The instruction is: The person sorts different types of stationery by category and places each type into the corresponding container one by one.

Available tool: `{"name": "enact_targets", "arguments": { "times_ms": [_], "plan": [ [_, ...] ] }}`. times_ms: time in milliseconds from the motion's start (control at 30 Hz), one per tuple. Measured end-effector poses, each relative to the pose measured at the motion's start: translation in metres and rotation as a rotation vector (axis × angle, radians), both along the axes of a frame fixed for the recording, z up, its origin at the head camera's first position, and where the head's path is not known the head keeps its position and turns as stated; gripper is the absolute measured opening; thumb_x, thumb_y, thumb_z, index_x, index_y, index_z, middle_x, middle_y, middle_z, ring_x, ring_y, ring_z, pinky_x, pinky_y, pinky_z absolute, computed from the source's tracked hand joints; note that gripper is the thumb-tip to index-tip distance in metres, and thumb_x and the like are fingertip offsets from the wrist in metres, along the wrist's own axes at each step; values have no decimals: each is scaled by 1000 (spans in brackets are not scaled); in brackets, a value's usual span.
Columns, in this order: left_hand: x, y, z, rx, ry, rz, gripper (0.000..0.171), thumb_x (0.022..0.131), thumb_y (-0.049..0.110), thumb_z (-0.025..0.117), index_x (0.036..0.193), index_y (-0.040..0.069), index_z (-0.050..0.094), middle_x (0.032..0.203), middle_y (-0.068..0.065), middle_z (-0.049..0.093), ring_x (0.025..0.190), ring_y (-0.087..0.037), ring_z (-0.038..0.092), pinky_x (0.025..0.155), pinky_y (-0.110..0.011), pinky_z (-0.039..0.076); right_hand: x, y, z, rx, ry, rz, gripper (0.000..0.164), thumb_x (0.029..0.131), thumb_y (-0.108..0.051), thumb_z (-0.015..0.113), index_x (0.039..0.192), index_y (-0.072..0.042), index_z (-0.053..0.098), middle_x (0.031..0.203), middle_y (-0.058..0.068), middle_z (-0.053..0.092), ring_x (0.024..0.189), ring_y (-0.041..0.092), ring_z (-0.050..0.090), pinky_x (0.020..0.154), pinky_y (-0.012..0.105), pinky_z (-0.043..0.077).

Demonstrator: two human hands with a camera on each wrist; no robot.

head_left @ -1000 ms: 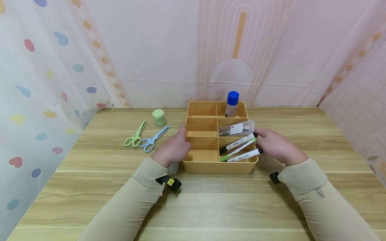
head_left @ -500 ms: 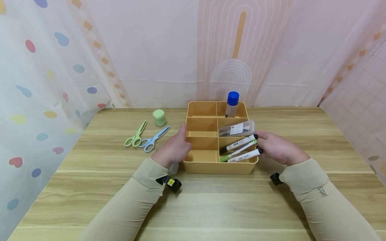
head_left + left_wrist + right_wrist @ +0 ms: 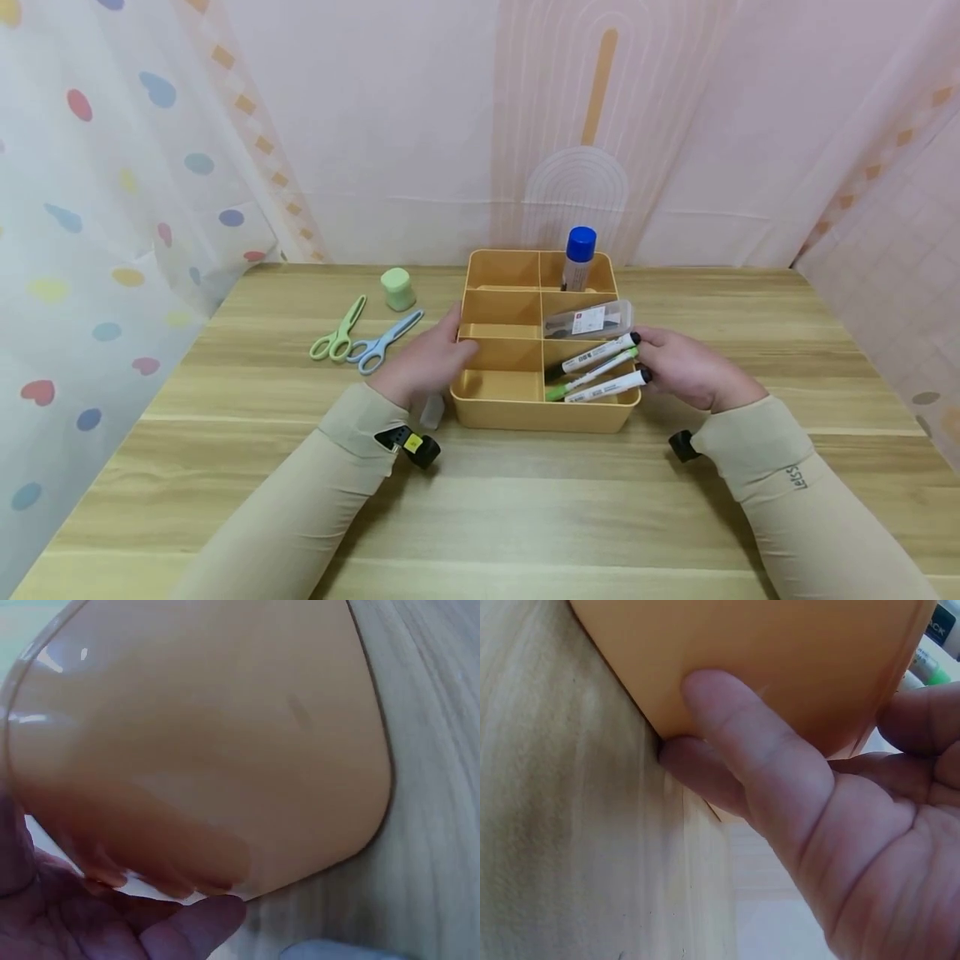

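A yellow compartmented storage box stands on the table. My left hand holds its left side, thumb over the rim and fingers along the outer wall. At the right side, my right hand presses the outer wall with mostly straight fingers, its thumb at the rim beside the marker ends. Inside the box's right column are a blue-capped glue stick, a clear case with a label, two white markers and a green-and-white pen. The right fingers' far side is hidden.
Left of the box lie green scissors, blue scissors and a small green lidded jar. A pale small object lies under the left wrist, partly hidden. A patterned curtain hangs behind the table.
My left hand has shifted slightly, its thumb now resting across the box's rim. The head view has tilted a little. My right hand and the box's contents look nearly unchanged.
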State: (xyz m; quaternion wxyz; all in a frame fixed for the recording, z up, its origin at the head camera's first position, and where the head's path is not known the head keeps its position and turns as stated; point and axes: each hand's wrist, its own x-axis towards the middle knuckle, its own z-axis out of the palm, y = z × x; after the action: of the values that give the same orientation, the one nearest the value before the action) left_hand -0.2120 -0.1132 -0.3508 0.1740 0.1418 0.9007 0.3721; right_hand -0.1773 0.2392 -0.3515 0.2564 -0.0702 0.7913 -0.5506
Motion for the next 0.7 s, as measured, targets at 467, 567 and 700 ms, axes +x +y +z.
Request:
{"name": "enact_targets", "arguments": {
  "times_ms": [467,567,700],
  "plan": [
    [2,-43,16,-152,236,90,62,109,37,43,165,10,34,163,-16,46,146,-40,49,118,-59,41,0,-2,1,-12,-11,-8,55,109,-13,28,157,14,27,115,14,62,92,16,59,76,29,54],
    [4,-53,16,-211,276,84,58,108,32,46,161,9,40,160,-16,51,145,-40,51,117,-59,42,0,-2,2,-5,-19,-12,54,109,-12,28,157,13,28,113,14,62,91,16,59,76,28,53],
    [9,-61,13,-268,325,67,55,107,28,49,157,6,47,157,-17,54,142,-39,54,115,-59,44,0,-2,1,-1,-17,-10,53,109,-13,28,155,14,30,110,12,62,89,16,58,76,29,53]
  ]
}}
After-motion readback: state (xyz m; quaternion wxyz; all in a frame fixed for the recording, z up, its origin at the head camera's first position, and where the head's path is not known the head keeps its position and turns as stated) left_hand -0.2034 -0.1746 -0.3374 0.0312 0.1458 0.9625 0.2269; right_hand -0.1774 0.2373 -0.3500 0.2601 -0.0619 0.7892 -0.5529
